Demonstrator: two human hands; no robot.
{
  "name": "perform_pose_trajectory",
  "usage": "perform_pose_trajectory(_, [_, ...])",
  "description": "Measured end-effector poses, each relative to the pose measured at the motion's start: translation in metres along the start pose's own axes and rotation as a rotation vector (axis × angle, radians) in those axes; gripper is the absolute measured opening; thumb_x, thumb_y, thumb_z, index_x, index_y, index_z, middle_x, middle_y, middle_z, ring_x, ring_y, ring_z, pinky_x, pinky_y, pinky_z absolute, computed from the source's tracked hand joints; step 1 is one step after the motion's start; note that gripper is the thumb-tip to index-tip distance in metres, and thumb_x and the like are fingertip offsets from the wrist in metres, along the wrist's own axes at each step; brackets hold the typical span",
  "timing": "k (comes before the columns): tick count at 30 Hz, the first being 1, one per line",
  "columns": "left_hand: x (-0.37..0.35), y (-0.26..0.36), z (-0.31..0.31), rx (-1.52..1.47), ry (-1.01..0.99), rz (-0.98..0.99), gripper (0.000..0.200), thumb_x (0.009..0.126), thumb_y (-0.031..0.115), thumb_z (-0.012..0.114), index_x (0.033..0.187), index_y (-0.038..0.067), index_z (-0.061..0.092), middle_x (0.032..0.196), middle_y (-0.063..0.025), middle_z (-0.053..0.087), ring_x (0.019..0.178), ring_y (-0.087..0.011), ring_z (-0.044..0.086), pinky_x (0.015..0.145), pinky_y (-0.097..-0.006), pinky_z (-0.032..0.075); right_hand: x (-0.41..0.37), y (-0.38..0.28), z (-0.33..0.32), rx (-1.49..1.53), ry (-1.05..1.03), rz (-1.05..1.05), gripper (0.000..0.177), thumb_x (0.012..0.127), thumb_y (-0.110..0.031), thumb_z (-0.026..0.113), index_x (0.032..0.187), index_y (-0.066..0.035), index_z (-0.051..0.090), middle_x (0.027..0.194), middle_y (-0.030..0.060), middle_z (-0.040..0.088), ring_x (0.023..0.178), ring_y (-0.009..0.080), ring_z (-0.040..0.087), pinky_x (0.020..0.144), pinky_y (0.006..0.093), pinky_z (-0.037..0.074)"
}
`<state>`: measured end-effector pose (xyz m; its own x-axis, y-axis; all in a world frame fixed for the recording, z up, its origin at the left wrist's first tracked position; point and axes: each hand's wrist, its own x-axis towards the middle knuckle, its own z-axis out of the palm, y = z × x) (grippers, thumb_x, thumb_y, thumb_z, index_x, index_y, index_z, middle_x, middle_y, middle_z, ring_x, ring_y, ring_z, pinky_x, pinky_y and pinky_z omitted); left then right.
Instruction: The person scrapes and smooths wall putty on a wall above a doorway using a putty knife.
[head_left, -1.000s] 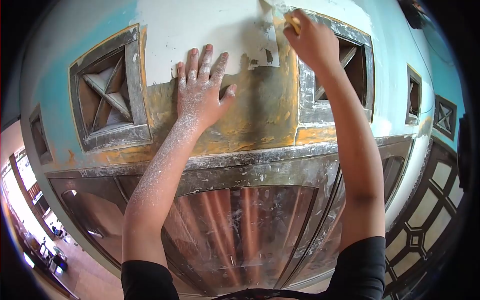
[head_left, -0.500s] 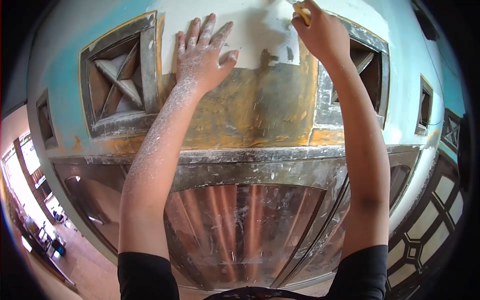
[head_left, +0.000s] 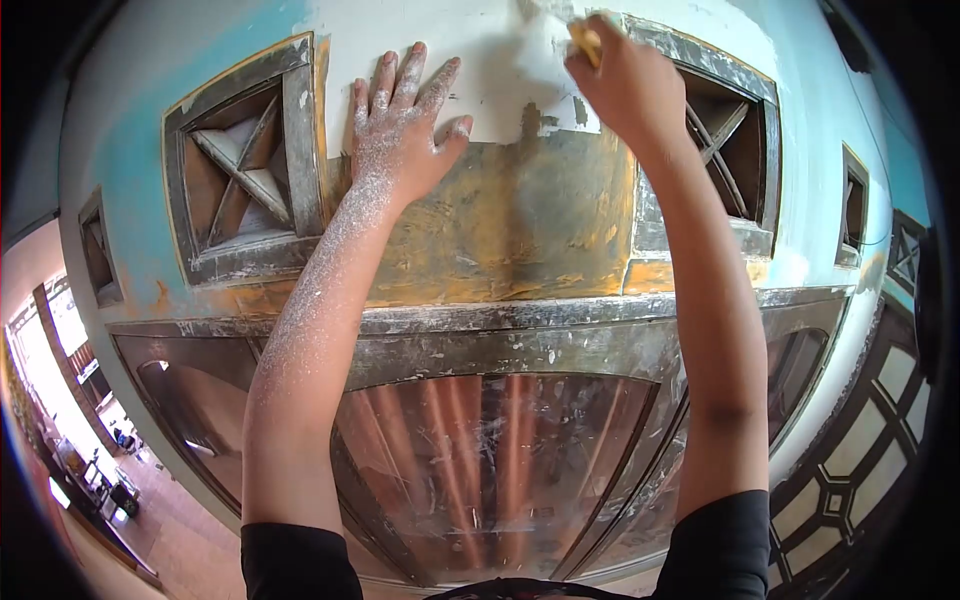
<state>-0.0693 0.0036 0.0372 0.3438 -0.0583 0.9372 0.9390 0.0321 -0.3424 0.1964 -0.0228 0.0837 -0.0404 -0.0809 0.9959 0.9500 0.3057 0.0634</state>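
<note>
My left hand [head_left: 402, 135] lies with fingers spread against the white part of the wall [head_left: 490, 95]; white dust coats it and the forearm. Higher up and to the right, my right hand [head_left: 632, 88] is closed round the yellow handle of a scraper [head_left: 587, 43]. The scraper's head is blurred and pale against the white paint, so its exact edge is hard to make out. Below both hands runs a brown and ochre patch of wall [head_left: 480, 225], with a ragged border where the white coat ends.
Framed vent openings with crossed slats flank the patch, one on the left [head_left: 240, 165] and one on the right [head_left: 728, 145]. Underneath, a wooden ledge [head_left: 500, 315] tops a glazed panel [head_left: 490, 460] with reddish curtains. A dark lattice door [head_left: 850, 470] stands at right.
My right hand and the scraper have shifted slightly left and down across the white paint. The left hand stays spread on the wall; the view has tilted slightly.
</note>
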Motion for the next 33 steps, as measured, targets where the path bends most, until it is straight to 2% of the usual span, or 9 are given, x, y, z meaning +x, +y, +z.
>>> perform_pose_trajectory(2, [-0.001, 0.001, 0.001, -0.004, 0.002, -0.008, 0.067, 0.100, 0.051, 0.053, 0.162, 0.032, 0.033, 0.171, -0.0081, 0.022, 0.157, -0.0356, 0.017, 0.126, -0.0597, 0.012, -0.019, 0.001, 0.002, 0.024, -0.030, -0.036, 0.031, 0.092, -0.038, 0.064, 0.117, -0.020, 0.066, 0.083, 0.0145, 0.074, 0.077, 0.0373, 0.074, 0.067, 0.0503, 0.058])
perform_pose_trajectory(8, [-0.002, 0.003, -0.004, -0.009, -0.030, -0.023, 0.067, 0.101, 0.049, 0.052, 0.162, 0.031, 0.033, 0.171, -0.0082, 0.021, 0.158, -0.0350, 0.016, 0.127, -0.0586, 0.010, 0.028, -0.004, 0.000, 0.029, 0.014, -0.005, 0.038, 0.092, -0.040, 0.064, 0.126, -0.021, 0.063, 0.088, 0.0171, 0.075, 0.083, 0.0401, 0.073, 0.072, 0.0514, 0.057])
perform_pose_trajectory(11, [-0.003, 0.002, -0.006, -0.004, -0.049, -0.018, 0.066, 0.101, 0.048, 0.052, 0.162, 0.030, 0.033, 0.171, -0.0087, 0.021, 0.158, -0.0350, 0.016, 0.127, -0.0586, 0.010, 0.043, -0.016, -0.014, 0.160, -0.053, 0.070, 0.032, 0.093, -0.030, 0.061, 0.116, -0.009, 0.064, 0.094, 0.0240, 0.073, 0.090, 0.0456, 0.070, 0.080, 0.0550, 0.055])
perform_pose_trajectory(14, [-0.009, 0.000, -0.006, 0.004, -0.047, -0.009, 0.067, 0.101, 0.047, 0.052, 0.162, 0.030, 0.032, 0.171, -0.0089, 0.020, 0.158, -0.0353, 0.016, 0.127, -0.0589, 0.010, 0.013, -0.007, 0.000, 0.029, -0.035, -0.010, 0.038, 0.093, -0.040, 0.064, 0.127, -0.023, 0.063, 0.089, 0.0163, 0.075, 0.084, 0.0395, 0.073, 0.074, 0.0513, 0.058])
perform_pose_trajectory(15, [-0.009, 0.000, -0.006, 0.003, -0.043, -0.012, 0.067, 0.101, 0.047, 0.052, 0.162, 0.030, 0.032, 0.171, -0.0089, 0.020, 0.158, -0.0353, 0.016, 0.127, -0.0589, 0.010, 0.001, -0.007, 0.001, 0.062, -0.011, -0.028, 0.033, 0.092, -0.041, 0.063, 0.121, -0.023, 0.064, 0.083, 0.0160, 0.074, 0.081, 0.0384, 0.073, 0.070, 0.0512, 0.057])
perform_pose_trajectory(22, [-0.002, -0.003, -0.011, 0.020, -0.086, -0.018, 0.068, 0.100, 0.048, 0.053, 0.163, 0.031, 0.031, 0.172, -0.0083, 0.019, 0.158, -0.0349, 0.014, 0.126, -0.0593, 0.009, 0.056, -0.015, 0.000, 0.011, 0.002, -0.028, 0.033, 0.093, -0.039, 0.063, 0.120, -0.022, 0.066, 0.088, 0.0142, 0.075, 0.084, 0.0384, 0.073, 0.074, 0.0503, 0.058])
perform_pose_trajectory(23, [0.000, -0.007, -0.010, 0.025, -0.082, -0.009, 0.068, 0.100, 0.049, 0.053, 0.163, 0.031, 0.031, 0.172, -0.0083, 0.019, 0.158, -0.0348, 0.014, 0.126, -0.0594, 0.009, 0.061, -0.023, -0.015, 0.198, -0.080, 0.055, 0.033, 0.093, -0.030, 0.061, 0.118, -0.009, 0.064, 0.097, 0.0250, 0.073, 0.093, 0.0458, 0.070, 0.082, 0.0548, 0.055])
perform_pose_trajectory(26, [0.006, -0.013, -0.009, 0.040, -0.083, -0.021, 0.068, 0.101, 0.048, 0.053, 0.162, 0.032, 0.031, 0.172, -0.0084, 0.018, 0.158, -0.0348, 0.013, 0.126, -0.0594, 0.009, 0.048, -0.017, 0.002, 0.030, 0.012, -0.028, 0.031, 0.093, -0.040, 0.063, 0.117, -0.021, 0.067, 0.088, 0.0146, 0.075, 0.084, 0.0382, 0.073, 0.074, 0.0510, 0.057])
perform_pose_trajectory(33, [-0.039, 0.021, -0.015, -0.005, -0.099, -0.112, 0.072, 0.098, 0.044, 0.055, 0.163, 0.026, 0.031, 0.171, -0.0129, 0.017, 0.158, -0.0378, 0.012, 0.125, -0.0614, 0.009, -0.017, 0.006, -0.013, 0.050, -0.067, 0.022, 0.031, 0.093, -0.037, 0.061, 0.117, -0.018, 0.063, 0.083, 0.0155, 0.074, 0.077, 0.0375, 0.073, 0.067, 0.0494, 0.057])
